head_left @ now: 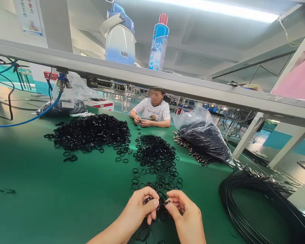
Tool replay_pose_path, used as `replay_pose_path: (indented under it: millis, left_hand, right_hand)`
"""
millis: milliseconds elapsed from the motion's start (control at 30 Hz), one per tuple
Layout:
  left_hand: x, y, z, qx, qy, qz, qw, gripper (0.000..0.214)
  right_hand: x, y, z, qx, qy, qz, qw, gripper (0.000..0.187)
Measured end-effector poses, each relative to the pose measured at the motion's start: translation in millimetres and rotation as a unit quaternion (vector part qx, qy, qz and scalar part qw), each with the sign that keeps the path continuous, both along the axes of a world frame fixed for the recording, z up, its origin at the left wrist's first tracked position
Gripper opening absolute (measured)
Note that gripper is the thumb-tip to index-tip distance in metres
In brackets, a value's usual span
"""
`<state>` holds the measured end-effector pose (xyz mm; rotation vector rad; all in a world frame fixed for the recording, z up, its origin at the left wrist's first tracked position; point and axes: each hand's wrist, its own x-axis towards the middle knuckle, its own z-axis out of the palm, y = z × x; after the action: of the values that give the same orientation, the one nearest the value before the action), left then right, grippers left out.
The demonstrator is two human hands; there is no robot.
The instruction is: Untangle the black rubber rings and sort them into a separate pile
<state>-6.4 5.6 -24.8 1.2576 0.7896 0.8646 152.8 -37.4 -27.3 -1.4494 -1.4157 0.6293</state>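
My left hand [142, 206] is closed around a few black rings [149, 200], partly hidden by the thumb and fingers. Beside it, my right hand [184, 211] pinches one small black ring [167, 202] between thumb and fingertips. The two hands almost meet low in the middle of the view. Under and just beyond them, loose black rings [160, 178] lie scattered on the green table [66, 196]. These lead back to a small heap of rings [155, 149]. A larger heap of similar black rings [94, 132] lies to the left of it.
A coil of black cables [231, 203] lies at the right. Behind it, a clear bag of black parts [203, 135] rests on metal-tipped cable ends [193, 152]. Across the table sits a person [152, 110] handling small parts. A shelf [142, 76] holding a jug [120, 40] and spray can [159, 44] crosses overhead.
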Motion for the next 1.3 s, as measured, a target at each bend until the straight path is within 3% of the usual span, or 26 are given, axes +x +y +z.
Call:
replay_pose_path:
  millis: [167, 333, 433, 533, 700, 867, 967, 1033, 1300]
  left_hand:
    - [-1, 3, -1.8, 0.038, 0.011, 0.063, 0.997, 0.026]
    - [-6, 7, -0.6, 0.048, 0.008, 0.078, 0.996, 0.028]
    - [-7, 7, 1.5, 0.021, -0.006, 0.051, 0.998, 0.03]
    - [-4, 3, 1.5, 0.008, -0.027, 0.017, 0.999, 0.03]
    - [1, -2, 0.8, 0.02, -0.035, -0.005, 0.999, 0.027]
    - [-3, -5, 13.2, -0.095, -0.126, -0.009, 0.987, 0.027]
    - [-6, -8, 20.3, -0.177, -0.177, -0.034, 0.968, 0.028]
    - [-7, -9, 19.8, -0.191, -0.171, -0.047, 0.965, 0.032]
    - [-8, -11, -0.2, -0.117, -0.132, -0.104, 0.979, 0.059]
  right_hand:
    - [4, -1, 0.0, 0.1, -0.178, 0.021, 0.979, 0.014]
    - [16, 3, -2.4, 0.128, -0.232, -0.025, 0.964, 0.024]
    - [19, 3, 0.8, 0.127, -0.248, -0.043, 0.959, 0.027]
    - [10, 0, 8.4, 0.121, -0.226, -0.033, 0.966, 0.025]
    - [-7, -3, 15.6, 0.021, -0.066, 0.054, 0.996, 0.019]
    - [0, 2, 5.5, -0.035, 0.055, 0.04, 0.997, 0.017]
    - [4, 2, 3.8, -0.032, 0.041, 0.033, 0.998, 0.019]
    - [4, 1, 6.0, -0.018, 0.009, 0.019, 1.0, 0.022]
    - [-10, -5, 17.3, 0.004, -0.114, 0.074, 0.991, 0.016]
